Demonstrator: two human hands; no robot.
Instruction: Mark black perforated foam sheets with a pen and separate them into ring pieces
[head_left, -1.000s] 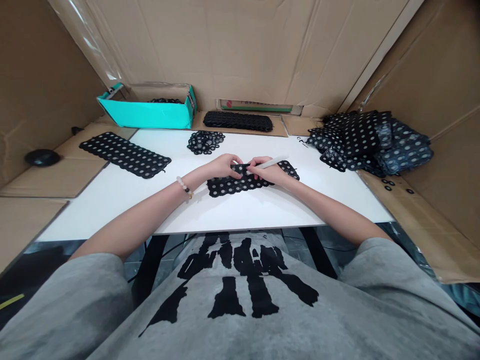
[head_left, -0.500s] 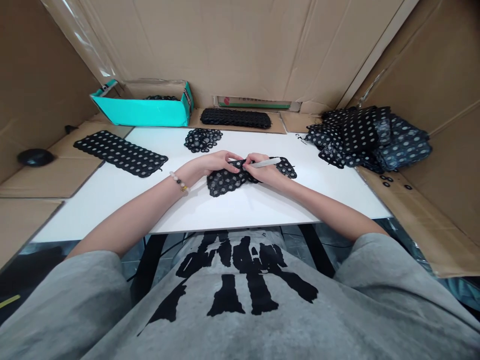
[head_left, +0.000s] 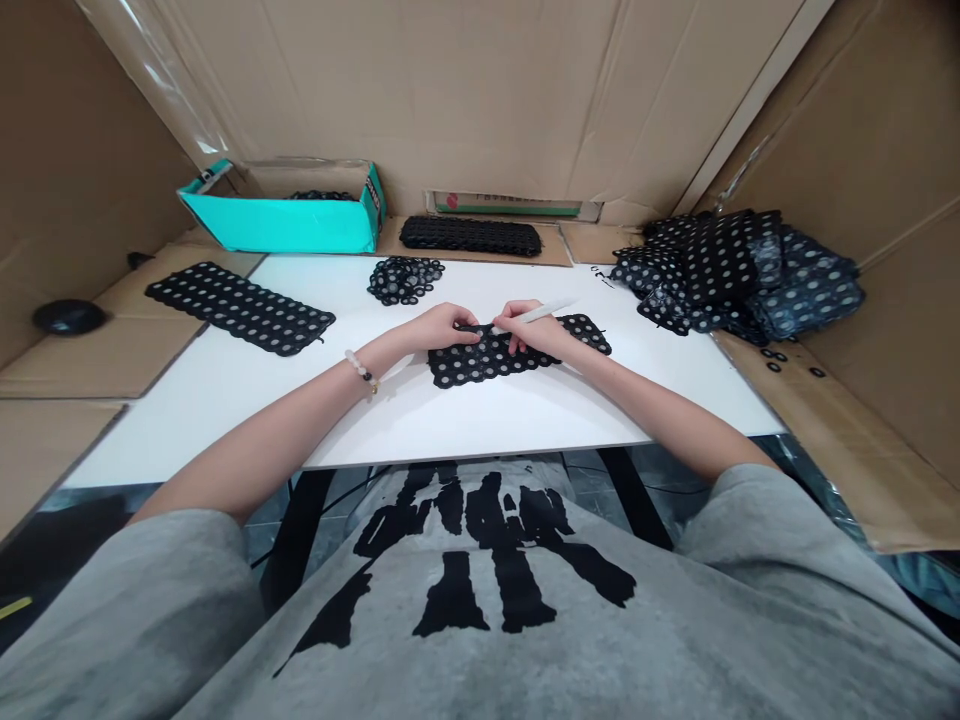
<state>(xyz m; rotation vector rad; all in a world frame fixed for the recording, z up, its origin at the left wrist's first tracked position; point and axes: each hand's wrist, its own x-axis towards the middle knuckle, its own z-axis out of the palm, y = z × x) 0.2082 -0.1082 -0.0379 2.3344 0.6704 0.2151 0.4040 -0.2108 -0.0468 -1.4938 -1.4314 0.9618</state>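
The black perforated sheet (head_left: 480,362) lies flat on the white table, near the middle and a little to the right. It is a long, soft-looking strip with wavy edges and rows of round pale dots, and its surface is matte. The left hand (head_left: 450,327) rests on the upper edge of this sheet with the fingers lightly curled, and I cannot tell if it pinches the sheet. The right hand (head_left: 526,330) is half closed and holds a slim white pen-like tool (head_left: 546,313), whose tip is near the sheet. A beaded bracelet (head_left: 360,371) is around the left wrist.

Beyond the hands, a loose heap of small black rings (head_left: 405,280) lies on the white table (head_left: 225,425). A second dotted sheet (head_left: 240,309) lies flat at the table's left side. Farther away, the open turquoise box (head_left: 285,232) holds some black pieces (head_left: 315,196). Beside it, a long black stack of strips (head_left: 470,236) lies on brown cardboard (head_left: 577,245). At the right, many dotted sheets form a crumpled, shiny pile (head_left: 735,270), and a few small black rings (head_left: 776,366) lie near it on the cardboard.
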